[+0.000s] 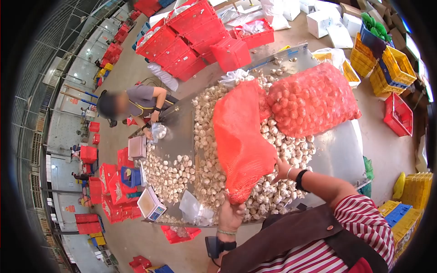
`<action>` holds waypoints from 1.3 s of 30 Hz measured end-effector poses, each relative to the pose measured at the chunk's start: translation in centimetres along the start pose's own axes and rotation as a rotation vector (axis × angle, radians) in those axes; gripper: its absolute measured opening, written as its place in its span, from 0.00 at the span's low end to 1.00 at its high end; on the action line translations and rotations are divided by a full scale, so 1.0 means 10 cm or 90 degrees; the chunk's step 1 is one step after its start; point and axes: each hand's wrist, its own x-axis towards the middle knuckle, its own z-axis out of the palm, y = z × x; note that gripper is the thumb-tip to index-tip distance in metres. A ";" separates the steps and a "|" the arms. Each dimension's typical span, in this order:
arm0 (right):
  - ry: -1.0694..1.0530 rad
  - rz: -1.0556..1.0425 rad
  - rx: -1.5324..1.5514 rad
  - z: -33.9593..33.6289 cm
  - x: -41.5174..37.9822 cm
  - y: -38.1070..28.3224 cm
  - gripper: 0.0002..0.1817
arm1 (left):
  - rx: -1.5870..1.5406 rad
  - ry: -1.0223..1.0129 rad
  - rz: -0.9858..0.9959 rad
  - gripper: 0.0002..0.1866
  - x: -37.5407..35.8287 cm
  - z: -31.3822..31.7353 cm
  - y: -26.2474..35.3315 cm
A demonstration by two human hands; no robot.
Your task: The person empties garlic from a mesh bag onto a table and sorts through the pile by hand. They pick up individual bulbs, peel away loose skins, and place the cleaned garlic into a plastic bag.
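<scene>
A red mesh bag [239, 132] lies slack over a heap of garlic bulbs [207, 150] on the metal table [175, 129]. My left hand [231, 214] is closed around its gathered near end. Beside the bag's right edge is my right hand [283, 169], its fingers spread against the edge and over the bulbs; the fingertips are partly hidden. A full red net sack [314, 100], bulging with round contents, rests on the heap beyond my right hand. Near my left hand lie clear plastic bags [193, 208].
Two scales [150, 204] [137, 148] stand along the table's left edge. Across the table a person [143, 98] handles a small clear bag [159, 131]. Red crates [182, 45] are stacked behind; yellow crates [382, 77] stand at the right.
</scene>
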 end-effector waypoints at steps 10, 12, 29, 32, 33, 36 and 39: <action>0.247 -0.102 0.112 -0.11 0.34 -0.43 0.10 | 0.624 0.306 0.269 0.24 -0.89 0.03 0.48; 0.231 -0.154 0.022 -0.91 0.12 -0.72 0.07 | 1.090 0.433 0.393 0.26 -0.79 -0.44 0.77; 0.490 -0.514 -0.206 -2.75 -1.42 -2.48 0.03 | 0.565 0.277 0.987 0.18 -0.93 0.17 1.90; 0.502 -0.641 -0.040 -2.91 -1.55 -2.68 0.04 | 1.014 0.273 1.488 0.26 -1.40 0.33 2.19; 0.502 -0.677 -0.071 -2.96 -1.56 -2.75 0.06 | 1.017 0.271 1.488 0.26 -1.57 0.45 2.22; 0.482 -0.567 -0.221 -2.97 -2.04 -3.08 0.04 | 1.088 0.504 1.579 0.28 -2.13 0.71 2.21; 0.300 -0.568 0.036 -3.10 -2.07 -3.18 0.04 | 0.939 0.391 1.593 0.28 -2.26 0.99 2.18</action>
